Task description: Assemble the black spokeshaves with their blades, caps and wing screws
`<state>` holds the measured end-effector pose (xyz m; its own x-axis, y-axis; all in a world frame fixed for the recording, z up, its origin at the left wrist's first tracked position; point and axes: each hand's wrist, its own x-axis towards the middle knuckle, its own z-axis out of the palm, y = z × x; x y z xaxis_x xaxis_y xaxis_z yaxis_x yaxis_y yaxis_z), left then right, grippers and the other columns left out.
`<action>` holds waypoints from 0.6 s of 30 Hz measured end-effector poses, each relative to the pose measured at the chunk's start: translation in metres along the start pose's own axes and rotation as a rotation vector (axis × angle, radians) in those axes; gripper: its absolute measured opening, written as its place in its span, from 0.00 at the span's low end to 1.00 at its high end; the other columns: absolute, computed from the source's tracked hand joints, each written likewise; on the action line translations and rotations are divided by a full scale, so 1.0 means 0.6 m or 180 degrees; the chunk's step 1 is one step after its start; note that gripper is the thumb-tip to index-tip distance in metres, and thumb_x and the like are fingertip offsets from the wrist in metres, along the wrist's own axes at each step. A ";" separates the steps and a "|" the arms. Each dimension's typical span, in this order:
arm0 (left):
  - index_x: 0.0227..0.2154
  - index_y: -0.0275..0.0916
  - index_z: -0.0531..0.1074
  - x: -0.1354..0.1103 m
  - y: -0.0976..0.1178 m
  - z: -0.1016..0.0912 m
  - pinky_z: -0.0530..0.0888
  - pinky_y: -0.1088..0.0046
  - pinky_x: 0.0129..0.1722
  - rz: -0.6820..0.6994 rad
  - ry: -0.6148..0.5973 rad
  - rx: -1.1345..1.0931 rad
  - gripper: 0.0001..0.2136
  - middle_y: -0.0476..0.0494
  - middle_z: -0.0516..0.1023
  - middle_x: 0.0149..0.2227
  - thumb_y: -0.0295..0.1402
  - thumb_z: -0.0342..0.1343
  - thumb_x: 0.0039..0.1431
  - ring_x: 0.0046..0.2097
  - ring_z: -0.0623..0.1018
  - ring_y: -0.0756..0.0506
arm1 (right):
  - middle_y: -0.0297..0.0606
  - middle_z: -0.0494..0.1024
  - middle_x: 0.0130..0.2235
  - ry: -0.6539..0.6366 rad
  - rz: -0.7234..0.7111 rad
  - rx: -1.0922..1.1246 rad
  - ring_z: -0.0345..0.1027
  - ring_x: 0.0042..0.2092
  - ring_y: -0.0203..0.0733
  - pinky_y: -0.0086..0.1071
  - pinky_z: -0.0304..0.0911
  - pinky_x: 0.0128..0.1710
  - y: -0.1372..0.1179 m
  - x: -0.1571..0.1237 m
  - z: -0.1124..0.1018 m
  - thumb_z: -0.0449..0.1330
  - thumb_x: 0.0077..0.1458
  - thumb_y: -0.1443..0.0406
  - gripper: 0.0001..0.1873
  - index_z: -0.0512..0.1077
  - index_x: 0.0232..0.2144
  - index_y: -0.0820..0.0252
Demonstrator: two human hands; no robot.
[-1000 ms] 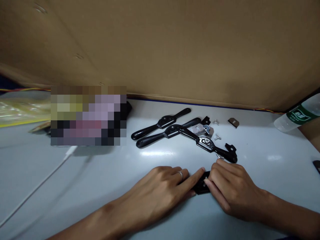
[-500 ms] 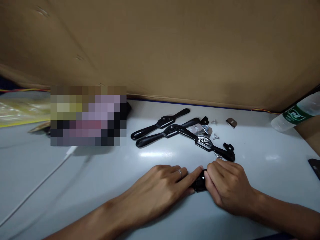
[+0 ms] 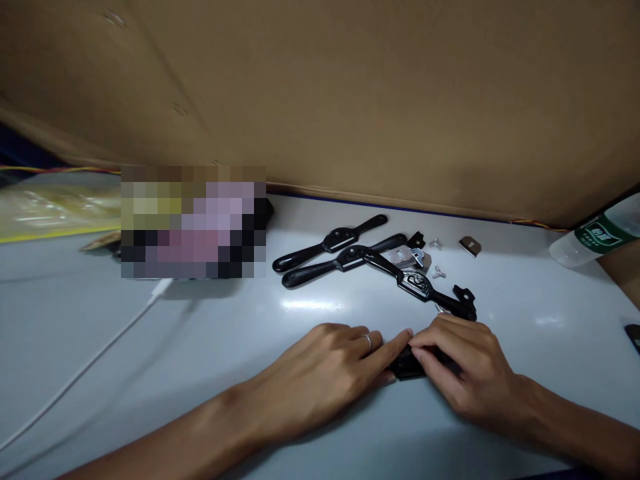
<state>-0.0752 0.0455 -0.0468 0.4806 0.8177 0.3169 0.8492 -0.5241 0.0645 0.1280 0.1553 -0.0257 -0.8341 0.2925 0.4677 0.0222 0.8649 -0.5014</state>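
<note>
Lower frame, right of centre: one glossy black tool body, straight-edged, largely covered. The left hand is clamped on it; the right hand has thumb and forefinger pinched together over it, anything between them hidden. Centre: three black two-handled tools. Beside them: three silver wing screws.

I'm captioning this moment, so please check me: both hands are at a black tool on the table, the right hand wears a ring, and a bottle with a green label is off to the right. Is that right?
Not quite: the head view shows the ring on the left hand, not the right hand. The rest can stay as it was.
</note>
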 end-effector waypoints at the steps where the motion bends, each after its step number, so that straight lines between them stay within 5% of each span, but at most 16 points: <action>1: 0.59 0.31 0.61 0.000 0.000 -0.001 0.67 0.68 0.23 -0.0006 -0.0002 -0.0018 0.17 0.50 0.75 0.29 0.33 0.36 0.76 0.24 0.74 0.47 | 0.32 0.73 0.28 0.0034 0.0155 0.0125 0.64 0.28 0.33 0.28 0.60 0.29 0.001 0.001 -0.001 0.56 0.63 0.73 0.07 0.71 0.34 0.61; 4: 0.59 0.31 0.61 0.000 0.001 -0.005 0.69 0.68 0.23 -0.0032 -0.0006 -0.0087 0.18 0.49 0.76 0.30 0.34 0.33 0.77 0.25 0.75 0.46 | 0.32 0.72 0.28 -0.0071 0.0324 0.0108 0.64 0.28 0.32 0.28 0.59 0.29 0.004 0.001 -0.006 0.57 0.64 0.72 0.07 0.70 0.32 0.61; 11: 0.60 0.31 0.60 0.006 0.000 -0.007 0.69 0.67 0.22 -0.0014 -0.0088 -0.0151 0.19 0.50 0.75 0.29 0.34 0.33 0.77 0.25 0.75 0.46 | 0.34 0.64 0.22 -0.0128 -0.0884 -0.1429 0.53 0.26 0.39 0.37 0.50 0.25 0.016 -0.009 0.000 0.55 0.60 0.75 0.16 0.67 0.21 0.60; 18: 0.60 0.32 0.61 0.004 0.000 -0.008 0.69 0.68 0.22 0.0016 -0.0037 -0.0168 0.18 0.50 0.76 0.29 0.35 0.35 0.77 0.25 0.75 0.47 | 0.33 0.65 0.21 -0.0063 -0.1005 -0.1414 0.52 0.25 0.38 0.36 0.48 0.24 0.013 -0.006 -0.002 0.57 0.63 0.70 0.18 0.68 0.20 0.60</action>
<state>-0.0751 0.0463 -0.0415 0.4874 0.8176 0.3064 0.8343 -0.5396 0.1128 0.1318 0.1616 -0.0305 -0.8480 -0.0135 0.5298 -0.0039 0.9998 0.0192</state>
